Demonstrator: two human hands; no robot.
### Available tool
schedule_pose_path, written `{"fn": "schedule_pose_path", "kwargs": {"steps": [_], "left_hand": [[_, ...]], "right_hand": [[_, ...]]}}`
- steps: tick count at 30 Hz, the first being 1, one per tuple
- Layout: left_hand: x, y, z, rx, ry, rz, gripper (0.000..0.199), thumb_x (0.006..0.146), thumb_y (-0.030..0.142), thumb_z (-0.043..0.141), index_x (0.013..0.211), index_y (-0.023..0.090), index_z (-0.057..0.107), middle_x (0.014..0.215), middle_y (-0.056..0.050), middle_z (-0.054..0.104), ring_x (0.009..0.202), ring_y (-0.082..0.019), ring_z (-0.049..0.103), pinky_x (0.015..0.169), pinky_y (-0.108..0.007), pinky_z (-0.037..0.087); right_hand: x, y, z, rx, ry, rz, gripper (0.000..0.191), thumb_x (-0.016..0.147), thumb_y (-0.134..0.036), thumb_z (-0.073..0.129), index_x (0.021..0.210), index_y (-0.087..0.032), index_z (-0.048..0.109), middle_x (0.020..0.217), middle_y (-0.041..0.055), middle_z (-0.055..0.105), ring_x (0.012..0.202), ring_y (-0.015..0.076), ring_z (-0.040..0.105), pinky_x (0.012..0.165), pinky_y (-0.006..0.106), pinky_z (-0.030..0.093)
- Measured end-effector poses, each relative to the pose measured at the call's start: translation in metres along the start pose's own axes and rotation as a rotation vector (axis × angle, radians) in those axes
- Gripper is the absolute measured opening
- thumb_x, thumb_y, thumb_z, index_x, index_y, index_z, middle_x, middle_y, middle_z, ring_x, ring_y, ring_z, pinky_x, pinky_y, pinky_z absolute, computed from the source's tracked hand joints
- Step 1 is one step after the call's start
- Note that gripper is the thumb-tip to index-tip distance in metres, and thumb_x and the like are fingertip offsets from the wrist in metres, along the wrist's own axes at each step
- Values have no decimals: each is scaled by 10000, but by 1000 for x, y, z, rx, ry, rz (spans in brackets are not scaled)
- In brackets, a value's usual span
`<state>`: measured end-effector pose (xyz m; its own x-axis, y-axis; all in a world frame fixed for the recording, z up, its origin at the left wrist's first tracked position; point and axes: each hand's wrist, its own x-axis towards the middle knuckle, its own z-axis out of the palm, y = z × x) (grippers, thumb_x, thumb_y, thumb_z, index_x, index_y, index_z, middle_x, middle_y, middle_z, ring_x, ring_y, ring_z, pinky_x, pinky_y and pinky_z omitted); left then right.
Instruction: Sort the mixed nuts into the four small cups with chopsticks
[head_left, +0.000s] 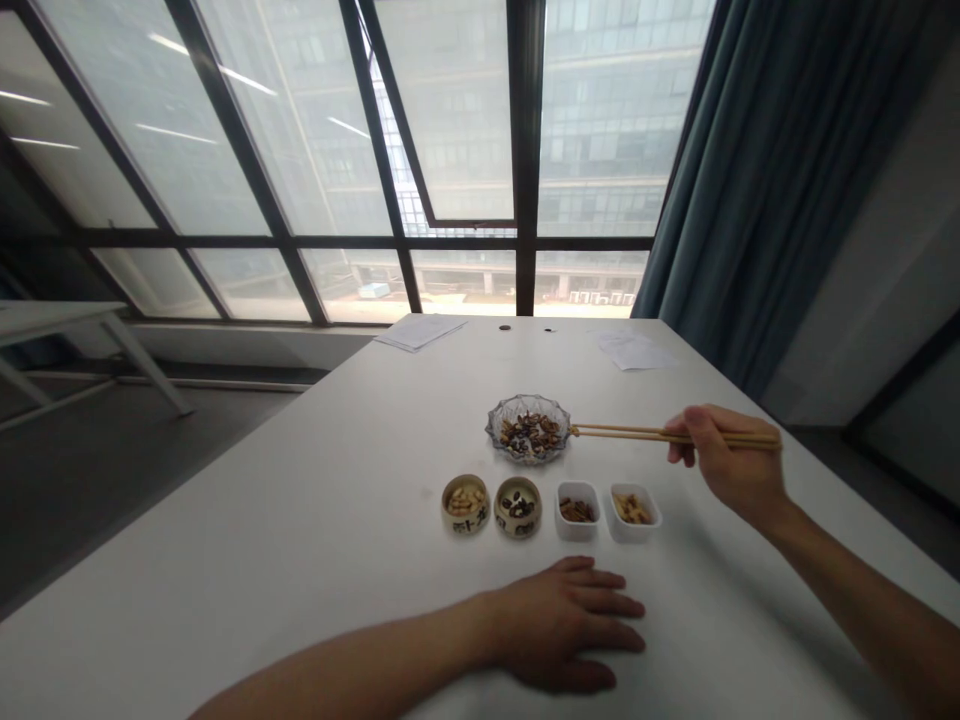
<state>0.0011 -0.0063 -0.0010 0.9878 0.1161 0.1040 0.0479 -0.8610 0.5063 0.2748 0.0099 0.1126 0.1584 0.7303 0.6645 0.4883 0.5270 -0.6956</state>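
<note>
My right hand (720, 455) holds a pair of wooden chopsticks (637, 433) that point left. A small yellowish piece (575, 430) is at their tips, beside the right rim of a clear glass dish (529, 458) of mixed dried bits. My left hand (574, 625) lies flat on the table with fingers spread, holding nothing. In front of the dish stand a round bowl (465, 524) with peanut-like pieces, another round bowl (517, 525) with dark pieces, a white square cup (577, 530) with brown pieces, and a second white cup (634, 532) with yellowish pieces.
The white table (337, 480) bears paper sheets (421, 331) at its far left and more papers (636, 350) at its far right. Beyond stand large windows and a blue curtain (735, 200). Another white table (60, 315) is at the left.
</note>
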Motion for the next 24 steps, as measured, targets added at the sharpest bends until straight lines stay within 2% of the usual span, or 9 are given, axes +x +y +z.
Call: {"fn": "schedule_pose_path", "kwargs": {"steps": [5, 9, 15, 20, 24], "left_hand": [[1, 2, -3, -1, -4, 1, 544, 994, 506, 475, 1480, 268, 524, 1598, -77, 499, 1544, -304, 383, 1288, -557, 226], [2, 4, -5, 1, -8, -7, 540, 997, 503, 474, 1476, 259, 526, 1590, -94, 505, 1545, -306, 380, 1284, -553, 230], [3, 1, -3, 15, -11, -4, 538, 1001, 526, 456, 1473, 275, 519, 1600, -71, 497, 1546, -305, 377, 1279, -547, 237], [3, 0, -2, 23, -19, -2, 549, 990, 528, 481, 1473, 269, 519, 1592, -81, 505, 1539, -310, 388, 1274, -541, 248], [3, 2, -4, 5, -16, -14, 530, 999, 524, 465, 1464, 277, 529, 1590, -70, 509, 1546, -296, 377, 1279, -537, 240]], "right_hand": [[-24, -15, -38, -128, -5, -5, 399, 1037, -435, 577, 760, -225, 771, 573, 33, 675, 464, 185, 602, 441, 312, 484], [-39, -26, -57, -183, -17, 18, 393, 1031, -422, 576, 735, -247, 766, 555, 24, 664, 448, 190, 604, 424, 310, 485], [-53, -40, -68, -300, -179, -36, 405, 1037, -388, 564, 693, -249, 726, 549, 6, 631, 444, 168, 586, 448, 297, 448], [-51, -49, -74, -351, -290, -43, 461, 1034, -381, 568, 596, -247, 621, 536, -1, 589, 459, 162, 578, 473, 304, 427], [-46, -46, -78, -331, -363, 2, 413, 1016, -390, 603, 629, -254, 651, 555, -4, 613, 462, 161, 584, 461, 299, 432]]}}
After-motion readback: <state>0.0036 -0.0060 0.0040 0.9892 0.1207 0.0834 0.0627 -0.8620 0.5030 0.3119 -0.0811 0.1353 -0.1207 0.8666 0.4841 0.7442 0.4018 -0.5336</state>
